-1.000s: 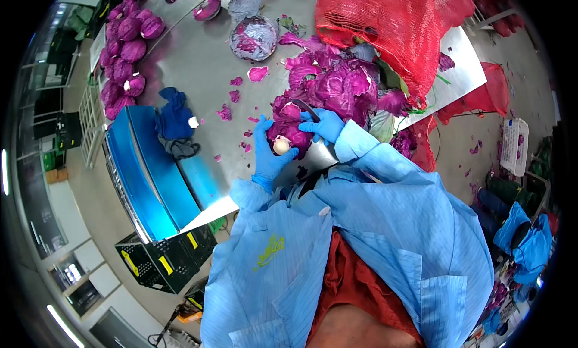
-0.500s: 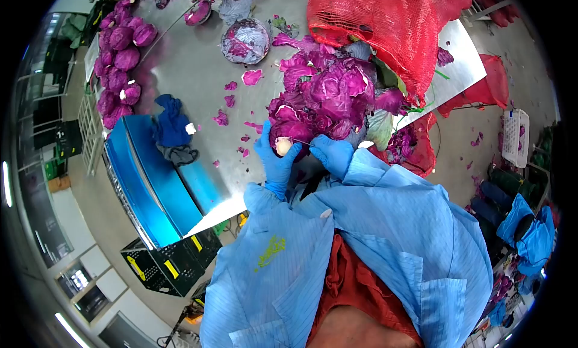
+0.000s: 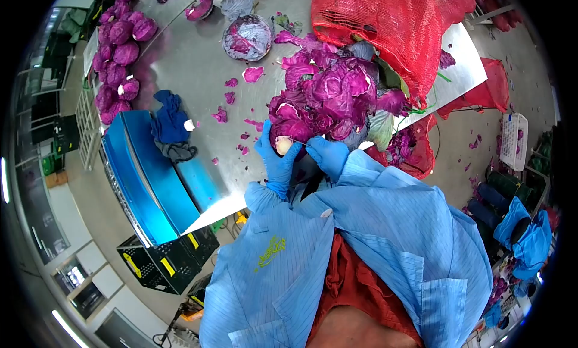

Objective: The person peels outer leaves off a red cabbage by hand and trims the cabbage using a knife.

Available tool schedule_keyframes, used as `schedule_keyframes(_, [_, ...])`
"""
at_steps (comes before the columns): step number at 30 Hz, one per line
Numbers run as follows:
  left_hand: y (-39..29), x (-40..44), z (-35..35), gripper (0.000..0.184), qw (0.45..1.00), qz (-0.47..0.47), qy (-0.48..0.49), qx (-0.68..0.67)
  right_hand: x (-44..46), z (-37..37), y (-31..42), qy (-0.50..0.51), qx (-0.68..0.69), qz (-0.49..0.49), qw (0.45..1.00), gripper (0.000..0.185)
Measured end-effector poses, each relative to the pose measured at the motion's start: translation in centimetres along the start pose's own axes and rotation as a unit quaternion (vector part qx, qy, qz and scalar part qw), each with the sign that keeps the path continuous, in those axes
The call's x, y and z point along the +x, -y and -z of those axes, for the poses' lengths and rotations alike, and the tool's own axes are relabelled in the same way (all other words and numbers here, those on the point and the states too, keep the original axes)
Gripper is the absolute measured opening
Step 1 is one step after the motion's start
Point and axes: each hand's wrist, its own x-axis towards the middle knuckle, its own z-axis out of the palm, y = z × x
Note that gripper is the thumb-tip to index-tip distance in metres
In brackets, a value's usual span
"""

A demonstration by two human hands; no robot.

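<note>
Around a purple cabbage with a pale stem, near our edge of the surface, our left hand wraps its fingers; our right hand, fingers curled tight beside it, grips a mostly hidden knife. Just beyond we see heaped loose leaves, then a red mesh bag; more purple cabbages cluster at far left.

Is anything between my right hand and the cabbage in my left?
Nothing visible blocks it. Your left hand steadies the cabbage; only what looks like a thin knife bridges the gap from your right hand. The loose leaves lie beyond.
</note>
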Motion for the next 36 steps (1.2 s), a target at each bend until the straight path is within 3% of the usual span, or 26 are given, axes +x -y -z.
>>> schedule_keyframes(7, [0.3, 0.2, 0.0, 0.096, 1.000, 0.002, 0.000, -0.007, 0.7, -1.3, -1.6, -0.002, -0.019, 0.023, 1.000, 0.019])
schedule_keyframes(10, [-0.1, 0.2, -0.2, 0.095, 1.000, -0.003, -0.007, -0.008, 1.0, -1.8, -1.9, 0.001, -0.144, 0.045, 0.989, 0.017])
schedule_keyframes(13, [0.5, 0.3, -0.5, 0.093, 1.000, -0.019, -0.017, 0.001, 1.3, -2.0, -2.3, -0.014, -0.168, 0.066, 0.983, 0.016])
schedule_keyframes(19, [1.1, 0.5, -0.9, 0.088, 0.998, -0.044, -0.020, -0.033, 1.9, -0.9, -0.7, 0.043, -0.231, 0.016, 0.972, 0.017])
schedule_keyframes(22, [0.1, 0.3, -1.1, 0.088, 0.999, -0.027, -0.031, -0.026, 2.6, 0.8, -0.3, 0.104, -0.171, 0.021, 0.980, 0.018])
schedule_keyframes(25, [0.1, 0.3, -1.7, 0.088, 0.998, -0.022, -0.050, -0.019, 2.6, 1.8, -0.5, 0.089, -0.161, 0.043, 0.982, 0.019])
schedule_keyframes(28, [0.0, 0.3, -1.9, 0.088, 0.998, -0.021, -0.066, 0.003, 3.7, 1.9, -1.6, 0.162, -0.179, 0.092, 0.966, 0.020])
schedule_keyframes(29, [0.0, 0.3, -2.0, 0.088, 0.997, -0.023, -0.069, 0.007, 3.6, 1.9, -1.7, 0.161, -0.164, 0.044, 0.972, 0.019])
schedule_keyframes(36, [0.1, 0.7, -2.7, 0.085, 0.994, -0.022, -0.096, 0.047, 3.6, 2.7, -0.1, 0.120, -0.181, 0.007, 0.976, 0.018])
